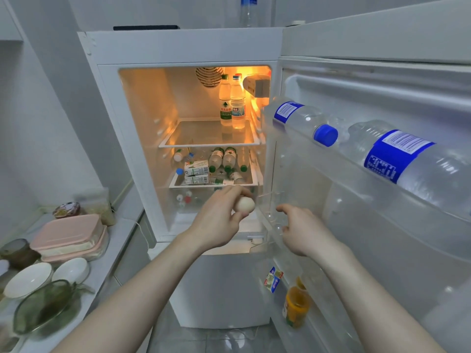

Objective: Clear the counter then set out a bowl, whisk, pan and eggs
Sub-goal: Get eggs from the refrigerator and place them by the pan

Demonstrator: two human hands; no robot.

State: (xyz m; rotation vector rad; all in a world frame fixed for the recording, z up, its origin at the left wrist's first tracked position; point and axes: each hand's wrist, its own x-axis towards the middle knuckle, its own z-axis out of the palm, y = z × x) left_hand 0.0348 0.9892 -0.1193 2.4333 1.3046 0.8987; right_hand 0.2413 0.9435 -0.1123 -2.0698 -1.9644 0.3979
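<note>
- While the fridge (183,47) stands open, one egg (244,205) sits in the left hand (216,220), just in front of the lowest part of the lit compartment and level with the inner edge of the door.
- Its fingers (230,193) are curled narrowly over the top of the egg with the thumb under it, so the shell is pinched from above and below; the long axis looks to run roughly across the view, blunt end toward the door (a judgement, since the fingers hide much of it).
- To the right of the egg, close but apart, the right hand (303,233) reaches into the clear door shelf (270,215); its fingers are loosely bent and I cannot tell whether they hold anything, nor whether more eggs lie in that shelf.
- Judged from this, the egg-fetching step is under way: the left hand already carries its load and is the nearer one to the bench (119,240), which lies down and to the left.
- On that bench sit two white bowls (28,278), a glass bowl (46,309) and pink lidded boxes (68,235); no whisk or pan shows.
- Water bottles (303,118) lie in the upper door rack.
</note>
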